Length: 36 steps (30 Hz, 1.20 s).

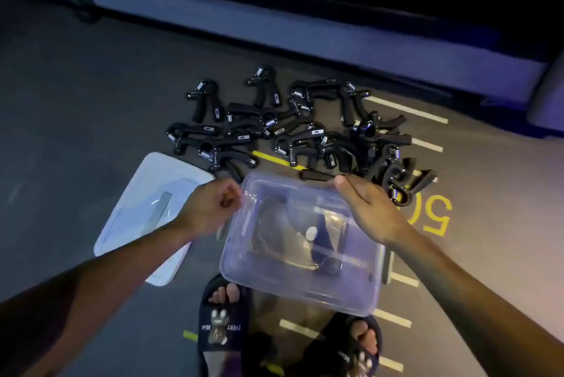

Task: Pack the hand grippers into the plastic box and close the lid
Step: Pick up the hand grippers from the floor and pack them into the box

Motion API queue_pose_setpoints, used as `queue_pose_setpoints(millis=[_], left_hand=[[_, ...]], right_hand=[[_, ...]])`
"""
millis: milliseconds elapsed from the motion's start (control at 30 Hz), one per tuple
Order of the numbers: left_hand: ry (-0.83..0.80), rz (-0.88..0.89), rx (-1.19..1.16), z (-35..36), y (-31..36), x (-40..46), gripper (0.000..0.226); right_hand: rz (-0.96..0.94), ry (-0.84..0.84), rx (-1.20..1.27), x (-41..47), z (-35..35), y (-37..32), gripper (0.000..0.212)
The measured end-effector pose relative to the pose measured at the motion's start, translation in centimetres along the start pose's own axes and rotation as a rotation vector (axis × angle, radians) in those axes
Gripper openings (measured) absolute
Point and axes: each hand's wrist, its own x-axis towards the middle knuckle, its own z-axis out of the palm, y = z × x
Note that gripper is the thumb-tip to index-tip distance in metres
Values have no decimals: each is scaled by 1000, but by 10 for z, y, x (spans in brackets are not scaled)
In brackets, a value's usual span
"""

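A clear plastic box (305, 294) is held above the floor between both hands, its open top facing up. My left hand (210, 208) pinches the box's left rim with curled fingers. My right hand (369, 208) grips the far right rim, thumb on top. Inside the box, dark shapes show through the bottom; I cannot tell if they are hand grippers or the floor below. Several black hand grippers (293, 129) with metal springs lie in a loose heap on the floor beyond the box. The translucent white lid (143, 211) lies flat on the floor to the left.
My two feet in black slides (222, 331) stand just under the box. The dark floor carries yellow and white line markings and a yellow number (433, 214) at right. A long pale raised edge (274, 31) runs along the back.
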Motion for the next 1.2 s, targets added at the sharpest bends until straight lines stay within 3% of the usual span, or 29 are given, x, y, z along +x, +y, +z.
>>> queue_pose_setpoints(millis=[133,333,400,567,667,767,833,1000,1200], left_hand=[[51,12,86,19,-17,15,30],[165,109,33,31,-27,14,27],[173,129,34,31,-25,8,27],[3,196,184,18,-19,-8,33],[-85,234,270,6,-13,-7,25],[-128,240,358,-9,-8,-2,26],[-158,220,473,-24,0,3,14],[-152,163,685,-62,21,18,5],[-85,23,667,-52,-13,51,17]], right_hand=[[-208,-19,-212,26,24,14,38],[-306,-95,-599,31,37,10,68],[-321,-122,-694,19,31,-1,68],[-385,-117,-772,-18,24,-30,67],[-414,-64,-791,-26,27,-37,53],[-443,-26,-783,-34,31,-37,50],[-447,-39,-801,-36,32,-33,50],[-475,-80,-904,-29,31,-20,53],[-433,-81,-819,2,42,5,54]])
